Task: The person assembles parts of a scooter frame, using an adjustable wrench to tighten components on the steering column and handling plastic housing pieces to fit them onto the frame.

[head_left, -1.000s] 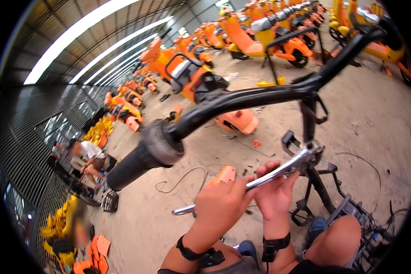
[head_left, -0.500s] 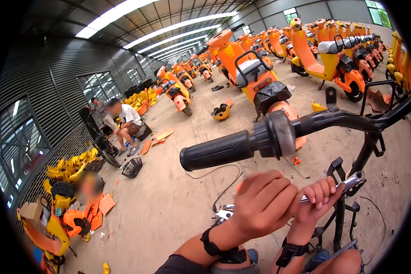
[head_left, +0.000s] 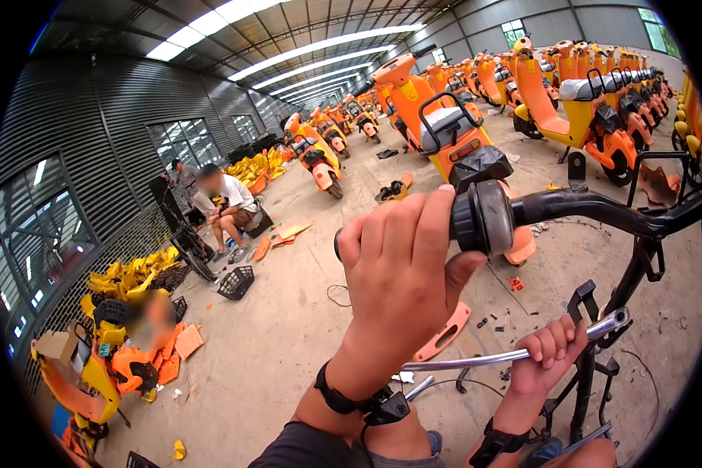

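Now left hand (head_left: 402, 273) wrapped tight around black handlebar grip (head_left: 480, 218); right hand (head_left: 542, 359) fisted on silver bar (head_left: 476, 360).

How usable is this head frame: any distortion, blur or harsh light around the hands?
Head view: heavy fisheye, with a black rim and bowed wall and roof lines. Left hand on the handlebar grip and right hand on the metal rod are sharp. Roof skylights blow out; the floor is evenly lit, shadows soft.

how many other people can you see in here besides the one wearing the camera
3: a seated person by the left wall, one standing behind, a person crouching among orange parts at lower left. Others may be hidden behind scooters.
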`<state>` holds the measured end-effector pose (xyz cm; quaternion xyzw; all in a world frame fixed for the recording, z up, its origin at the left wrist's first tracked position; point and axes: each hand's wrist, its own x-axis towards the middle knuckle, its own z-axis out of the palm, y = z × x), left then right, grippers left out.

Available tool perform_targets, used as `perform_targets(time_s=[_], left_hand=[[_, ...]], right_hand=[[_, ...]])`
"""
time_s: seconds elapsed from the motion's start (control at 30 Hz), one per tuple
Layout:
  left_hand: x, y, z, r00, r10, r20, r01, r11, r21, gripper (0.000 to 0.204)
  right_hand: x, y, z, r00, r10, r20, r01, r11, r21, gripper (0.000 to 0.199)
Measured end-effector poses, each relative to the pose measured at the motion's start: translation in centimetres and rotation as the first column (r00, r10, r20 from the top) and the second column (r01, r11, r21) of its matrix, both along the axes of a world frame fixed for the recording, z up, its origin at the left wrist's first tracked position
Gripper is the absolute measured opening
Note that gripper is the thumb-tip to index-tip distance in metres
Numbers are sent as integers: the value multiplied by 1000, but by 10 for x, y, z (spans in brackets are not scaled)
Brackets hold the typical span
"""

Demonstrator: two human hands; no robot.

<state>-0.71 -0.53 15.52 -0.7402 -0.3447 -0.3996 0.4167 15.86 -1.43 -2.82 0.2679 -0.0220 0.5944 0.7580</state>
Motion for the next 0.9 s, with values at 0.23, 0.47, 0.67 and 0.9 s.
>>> perform_targets(time_s=[0.23,0.47,0.67,0.9], left_hand=[[3,3,-3,999,11,38,-11,1000,10,49],[3,5,-1,999,-3,44,2,1000,19,50],[5,5,-5,998,-12,64,10,1000,26,50],[4,11,-3,997,-43,56,40,998,55,49]], right_hand=[[1,-8,-3,999,28,-14,-29,999,-19,32],[0,-2,-3,1000,20,0,-20,1000,22,32],[1,-3,3,1000,1,-5,-1,994,-109,32],[0,-7,-3,1000,11,-8,-11,1000,-14,33]])
